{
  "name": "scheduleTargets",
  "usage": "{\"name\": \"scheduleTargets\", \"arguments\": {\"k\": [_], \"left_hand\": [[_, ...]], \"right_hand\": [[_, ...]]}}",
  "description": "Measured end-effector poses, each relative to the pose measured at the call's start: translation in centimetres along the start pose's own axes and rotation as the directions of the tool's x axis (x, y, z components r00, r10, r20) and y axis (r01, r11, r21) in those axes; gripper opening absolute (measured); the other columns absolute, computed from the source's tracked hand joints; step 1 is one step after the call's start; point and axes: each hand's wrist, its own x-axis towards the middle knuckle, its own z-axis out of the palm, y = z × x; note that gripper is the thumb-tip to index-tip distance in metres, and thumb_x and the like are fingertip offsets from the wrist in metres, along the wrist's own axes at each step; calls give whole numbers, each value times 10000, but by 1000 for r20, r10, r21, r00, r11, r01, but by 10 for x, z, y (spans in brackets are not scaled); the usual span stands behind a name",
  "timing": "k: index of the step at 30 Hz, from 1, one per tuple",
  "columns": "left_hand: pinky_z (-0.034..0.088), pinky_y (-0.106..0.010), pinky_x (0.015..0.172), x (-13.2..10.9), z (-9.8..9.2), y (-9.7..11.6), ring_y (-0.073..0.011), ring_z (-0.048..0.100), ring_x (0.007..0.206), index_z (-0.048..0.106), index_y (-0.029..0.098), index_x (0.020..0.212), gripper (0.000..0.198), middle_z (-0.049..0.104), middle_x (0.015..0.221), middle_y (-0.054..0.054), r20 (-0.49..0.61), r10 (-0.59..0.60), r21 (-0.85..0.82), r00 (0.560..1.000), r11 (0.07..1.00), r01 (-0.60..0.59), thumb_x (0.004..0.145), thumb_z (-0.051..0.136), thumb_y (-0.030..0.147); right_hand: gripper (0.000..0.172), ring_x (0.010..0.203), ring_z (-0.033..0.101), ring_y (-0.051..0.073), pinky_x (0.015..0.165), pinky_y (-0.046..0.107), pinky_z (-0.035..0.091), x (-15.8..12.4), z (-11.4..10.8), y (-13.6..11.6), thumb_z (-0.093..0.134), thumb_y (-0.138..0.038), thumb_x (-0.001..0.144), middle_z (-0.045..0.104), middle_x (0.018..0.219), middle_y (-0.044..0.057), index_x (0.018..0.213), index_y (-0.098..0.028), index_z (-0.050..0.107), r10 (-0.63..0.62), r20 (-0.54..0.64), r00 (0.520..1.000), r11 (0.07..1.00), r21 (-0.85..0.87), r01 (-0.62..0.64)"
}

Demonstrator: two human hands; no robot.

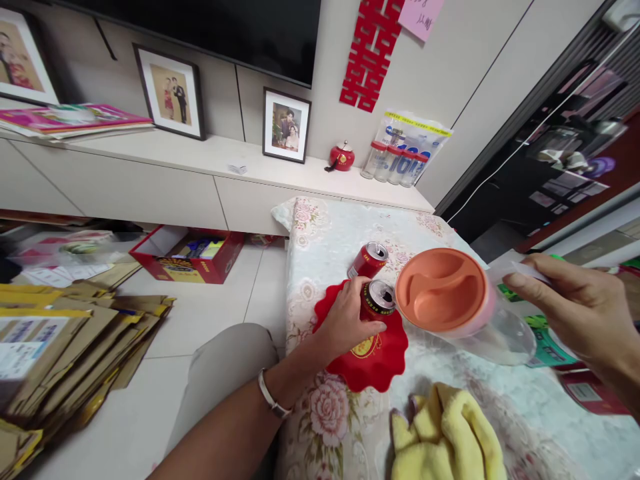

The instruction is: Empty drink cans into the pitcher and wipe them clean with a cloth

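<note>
Catalogued about a clock face centred on the dark-banded can (pixel 379 303), 12 pointing away from the person. Item: said can, its top opened, upright over the red scalloped tray (pixel 371 375), which spreads mainly toward 7 o'clock; whether the base touches the tray is hidden. Item: left hand (pixel 347 320), coming in from 7, fingers curled round the can, thumb on its near side. Item: pitcher (pixel 493 343), clear-bodied, at 3, its orange lid (pixel 441 293) tipped toward the viewer and just beside the can; contact between pitcher and tabletop (pixel 340 230) cannot be told. Item: right hand (pixel 583 303), farther out at 3, fingers and thumb closed on the clear handle (pixel 500 270). Item: red can (pixel 367 263), upright between 11 and 12, just beside the held one, untouched. Item: yellow cloth (pixel 453 433), crumpled at 5, no hand on it. Item: green box (pixel 545 341), between 3 and 4, beyond the pitcher. Step in hand, as judged: placing or shifting can and pitcher together, one to each hand. Requirements of the next move, as judged: a light, steady hold on thin can walls, the opened top kept level, the pitcher's weight governed from its handle, and room left between lid and can rim.
</note>
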Motion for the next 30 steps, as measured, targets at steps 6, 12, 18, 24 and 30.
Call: {"name": "scheduleTargets", "arguments": {"k": [6, 12, 18, 24, 30], "left_hand": [[440, -503, 1111, -1, 0, -1, -333, 549, 1289, 467, 206, 1265, 672, 574, 1305, -132, 0, 20, -6, 1000, 1000, -20, 681, 789, 131], [441, -500, 1108, -1, 0, 1, -335, 548, 1292, 469, 204, 1266, 669, 574, 1307, -133, -1, 20, -9, 1000, 1000, -20, 682, 789, 140], [447, -498, 1101, -1, 0, 1, -331, 552, 1280, 455, 217, 1259, 682, 569, 1295, -118, -1, 21, 13, 1000, 1000, -21, 675, 799, 137], [446, -504, 1104, -2, 0, 2, -325, 561, 1256, 453, 224, 1255, 682, 569, 1280, -109, 3, 18, 21, 1000, 1000, -18, 677, 803, 133], [445, -497, 1109, -2, 0, 3, -323, 556, 1273, 451, 223, 1256, 675, 569, 1292, -115, 4, 5, 34, 1000, 999, -5, 685, 801, 142]], "right_hand": [[511, 575, 321, 176, 496, 353, 226, 3, 2, -10, 676, -727, 806, 387, 611, 43, 638, -262, 547, 90, -144, 985, 987, -121, -108], [499, 539, 301, 159, 476, 341, 208, 7, 2, -13, 678, -701, 827, 353, 570, 32, 629, -261, 551, 37, -134, 990, 987, -147, -56], [500, 514, 310, 151, 456, 333, 217, 6, 3, -16, 693, -680, 832, 340, 562, 29, 618, -255, 538, 1, -137, 991, 988, -154, -23], [474, 485, 298, 143, 434, 328, 202, 7, 5, -21, 685, -681, 838, 337, 550, 26, 646, -265, 567, -27, -131, 991, 984, -179, 3], [472, 486, 297, 141, 446, 326, 221, 7, 4, -17, 675, -684, 846, 338, 534, 21, 640, -272, 573, -50, -121, 991, 978, -207, 24]]}}
